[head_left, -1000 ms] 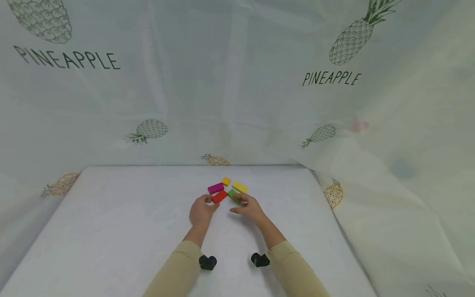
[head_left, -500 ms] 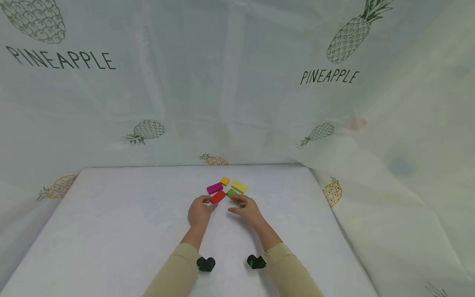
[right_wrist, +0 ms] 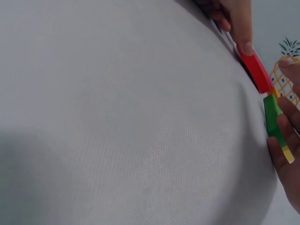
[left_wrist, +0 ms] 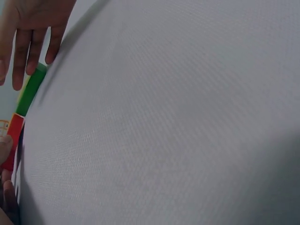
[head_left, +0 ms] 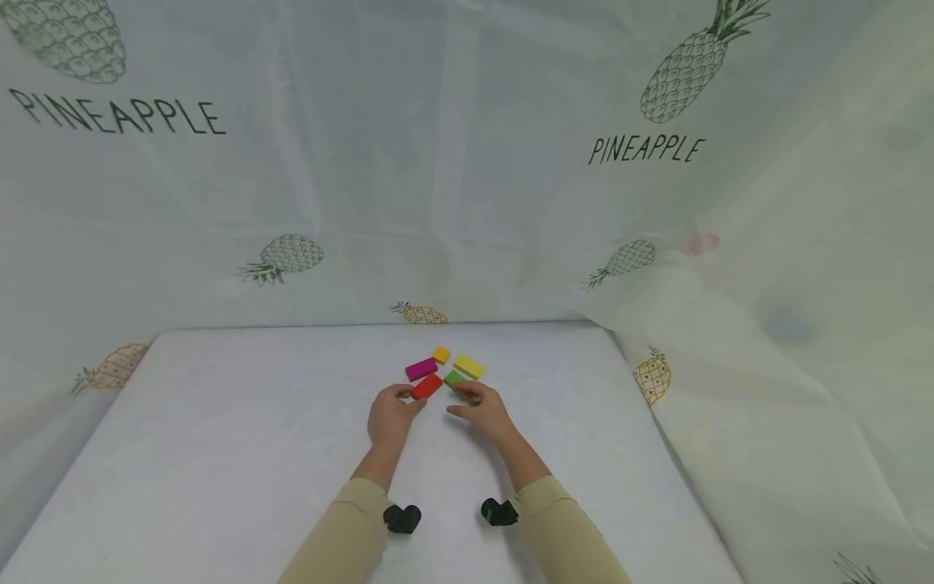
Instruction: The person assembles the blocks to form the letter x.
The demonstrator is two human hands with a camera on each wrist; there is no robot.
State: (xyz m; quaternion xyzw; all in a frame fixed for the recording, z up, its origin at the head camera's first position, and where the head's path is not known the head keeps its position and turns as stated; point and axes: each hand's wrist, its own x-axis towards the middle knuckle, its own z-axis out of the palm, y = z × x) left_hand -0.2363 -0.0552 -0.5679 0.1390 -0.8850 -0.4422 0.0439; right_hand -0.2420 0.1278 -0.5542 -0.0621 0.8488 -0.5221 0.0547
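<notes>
In the head view my left hand (head_left: 390,418) holds a red block (head_left: 426,386) by its near left end, thumb on one side and fingers on the other. The left wrist view shows that thumb on the red block (left_wrist: 15,136). My right hand (head_left: 487,412) hovers at a green block (head_left: 453,378) with its fingers extended and partly covering it; whether they touch it I cannot tell. In the right wrist view the green block (right_wrist: 272,117) lies almost end to end with the red one. A magenta block (head_left: 421,370) lies just behind the red block.
Behind the green block lies a yellow block (head_left: 469,367). A small orange block (head_left: 441,354) sits farthest back, between magenta and yellow. All stand on a white-covered table (head_left: 241,454). A pineapple-print curtain (head_left: 467,178) hangs along the back and right edges.
The right hand's fingers have shifted slightly left over the green block and cover more of it. The left hand stays at the red block. The head view has moved a little.
</notes>
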